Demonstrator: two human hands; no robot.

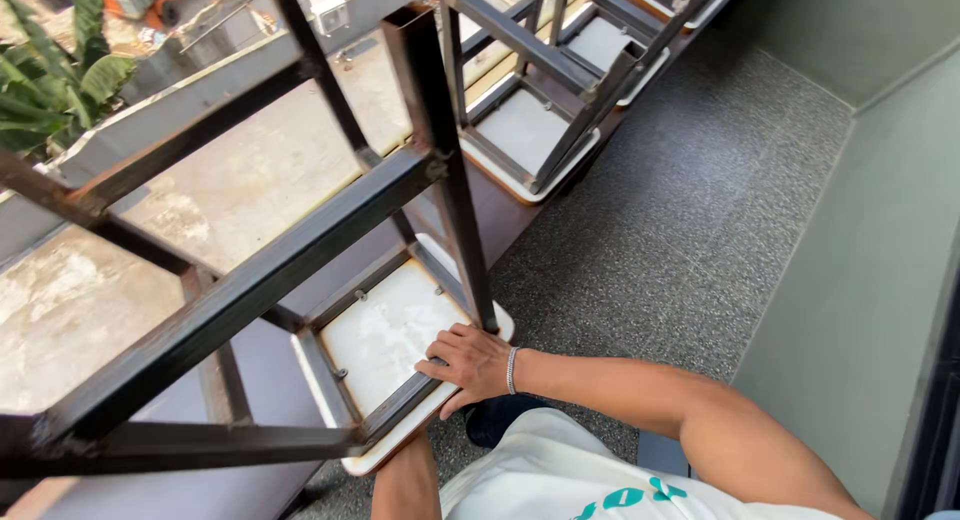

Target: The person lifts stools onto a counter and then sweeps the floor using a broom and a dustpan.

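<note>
While inverted, steel-framed desk [385, 330] seems heavy, rigid | right hand [470, 365] grips frame rail [400, 405] | left hand hidden, state indeterminable.

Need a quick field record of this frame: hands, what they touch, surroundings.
right hand: gripping frame edge of upturned table
left hand: hidden under the table; forearm only
table: legs up, resting on ledge
more tables: upturned, further along the ledge
floor: speckled grey
wrist: bracelet
</note>
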